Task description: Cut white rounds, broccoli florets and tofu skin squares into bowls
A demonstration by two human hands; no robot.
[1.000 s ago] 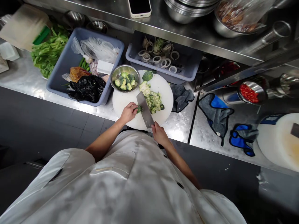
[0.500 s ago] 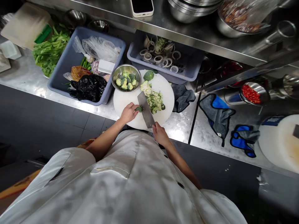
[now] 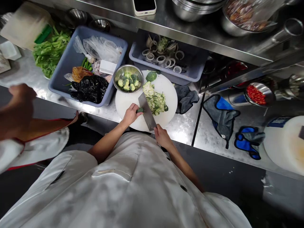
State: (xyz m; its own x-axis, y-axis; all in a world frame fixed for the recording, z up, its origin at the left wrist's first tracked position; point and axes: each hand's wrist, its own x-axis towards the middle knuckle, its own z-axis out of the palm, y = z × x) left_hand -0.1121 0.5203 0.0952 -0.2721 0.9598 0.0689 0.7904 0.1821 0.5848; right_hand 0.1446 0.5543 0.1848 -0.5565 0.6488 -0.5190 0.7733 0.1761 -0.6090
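My right hand (image 3: pixel 162 136) is wrapped round the handle of a cleaver (image 3: pixel 147 113), whose broad blade stands over the round white cutting board (image 3: pixel 125 100). Just left of the blade, my left hand (image 3: pixel 130 114) pinches a small broccoli floret (image 3: pixel 140 110) against the board. Chopped pale broccoli stem pieces (image 3: pixel 156 100) are heaped to the right of the blade. A larger green broccoli piece (image 3: pixel 151 76) lies at the board's far edge. At the board's upper left is a steel bowl (image 3: pixel 116 83) with several cut florets.
A blue-grey bin (image 3: pixel 53 79) with bags and vegetables stands left; another bin (image 3: pixel 197 76) with onion rings is behind the board. Grey cloths (image 3: pixel 186 99) lie right. A steel shelf (image 3: pixel 180 34) overhangs the back. A co-worker's arm (image 3: pixel 19 107) reaches in at far left.
A co-worker's arm and white-clad body have come into view at the left. My hands stay almost in place, with the cleaver and floret shifted very slightly.
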